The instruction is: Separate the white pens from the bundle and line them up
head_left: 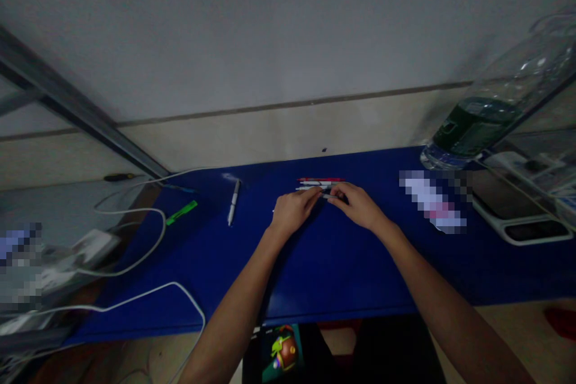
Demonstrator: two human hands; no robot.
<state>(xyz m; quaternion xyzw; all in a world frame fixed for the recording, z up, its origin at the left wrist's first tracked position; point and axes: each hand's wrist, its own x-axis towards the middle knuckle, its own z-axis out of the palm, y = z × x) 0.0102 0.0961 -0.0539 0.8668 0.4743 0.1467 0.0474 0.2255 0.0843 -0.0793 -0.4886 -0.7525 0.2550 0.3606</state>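
My left hand (291, 213) and my right hand (359, 205) meet over the middle of the blue tabletop, fingers bent in a pinch. Between their fingertips runs a slim white-and-grey pen (328, 196), gripped from both sides; the fingers cover much of it. A small white tip pokes out left of my left hand, perhaps the same pen's end. Just behind the fingers lie a red pen (318, 179) and a white pen (310, 183), side by side, with another light pen partly hidden by my hands. Off to the left, a separate white-and-grey pen (233, 203) rests alone.
A green strip (182, 213) and a white cable (162, 234) lie at left. At right stand a large clear bottle (477, 123), a blurred white packet (432, 203) and a scale-like device (517, 207). The wall borders the blue table (342, 276) behind.
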